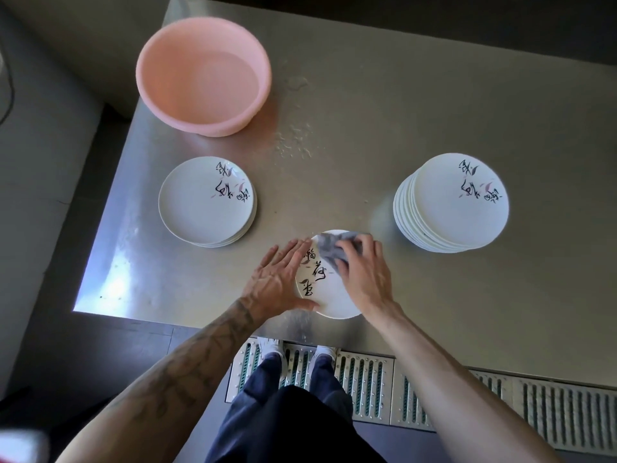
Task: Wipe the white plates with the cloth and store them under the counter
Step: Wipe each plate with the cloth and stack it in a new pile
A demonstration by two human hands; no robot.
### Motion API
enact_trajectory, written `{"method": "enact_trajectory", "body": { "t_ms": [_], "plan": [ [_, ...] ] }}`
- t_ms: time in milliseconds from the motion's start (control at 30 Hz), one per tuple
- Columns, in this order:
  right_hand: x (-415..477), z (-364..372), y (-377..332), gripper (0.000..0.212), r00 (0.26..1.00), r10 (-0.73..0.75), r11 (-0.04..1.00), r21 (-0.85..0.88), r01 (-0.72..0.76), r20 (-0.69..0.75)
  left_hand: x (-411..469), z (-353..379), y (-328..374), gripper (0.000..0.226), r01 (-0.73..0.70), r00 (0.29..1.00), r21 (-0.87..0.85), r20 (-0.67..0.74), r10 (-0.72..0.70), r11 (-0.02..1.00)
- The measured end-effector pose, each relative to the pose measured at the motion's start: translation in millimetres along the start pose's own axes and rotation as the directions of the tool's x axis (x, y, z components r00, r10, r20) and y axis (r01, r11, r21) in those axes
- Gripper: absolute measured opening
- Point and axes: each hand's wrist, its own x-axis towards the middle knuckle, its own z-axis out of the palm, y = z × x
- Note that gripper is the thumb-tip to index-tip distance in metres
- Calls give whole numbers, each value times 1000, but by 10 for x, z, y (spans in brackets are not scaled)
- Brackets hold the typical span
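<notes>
Plate [329,292] on the worktop [367,128] by its front edge, both hands on it.
Left hand [277,279] lies flat, fingers straight, on the plate's left rim; right hand [364,272] grips a grey cloth [329,247] bunched on the plate's far part. Left of the plate sits a low stack [205,202], right of it a taller stack [450,202], beyond it a pink basin [203,75].

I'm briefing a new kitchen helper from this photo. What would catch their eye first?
Probably the pink basin far left on the counter, then the tall stack of white plates on the right and a shorter stack on the left. At the near edge, the right hand presses a grey cloth on one plate that the left hand steadies.
</notes>
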Motion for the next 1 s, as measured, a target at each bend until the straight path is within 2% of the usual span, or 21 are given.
{"method": "enact_trajectory", "body": {
  "t_ms": [100, 233, 333, 467, 633, 767, 867, 1000],
  "plan": [
    [-302, -68, 144, 31, 1000, 23, 999, -49, -23, 10, -9, -15, -4, 143, 3, 1000, -5, -9, -3, 1000],
    [-772, 55, -61, 29, 996, 22, 997, 77, -29, 85, -9, -16, 14, 145, -6, 1000, -1, -12, 6, 1000],
    [-771, 169, -331, 27, 992, 15, 986, 165, -35, 124, -13, 3, -13, 146, -2, 1000, 11, -22, 3, 1000],
    [-753, 148, -262, 25, 992, 1, 987, 158, -21, 129, -6, -20, -15, 146, -1, 1000, 8, 7, 1, 1000],
    [-674, 58, -65, 27, 989, 104, 985, 125, -117, 103, -2, -25, 11, 147, -7, 1000, -8, -3, 7, 1000],
    [-632, 181, -381, 21, 987, -5, 965, 259, -37, 161, -4, -22, -20, 148, -12, 1000, -1, -9, 12, 1000],
    [-670, 144, -246, 26, 986, 29, 970, 232, -67, 164, -2, -54, -19, 149, -14, 1000, -13, 7, 14, 1000],
    [-536, -34, 63, 38, 990, 133, 982, 127, -138, 48, -11, -53, 2, 146, -11, 1000, -30, 1, 11, 999]
  ]
}}
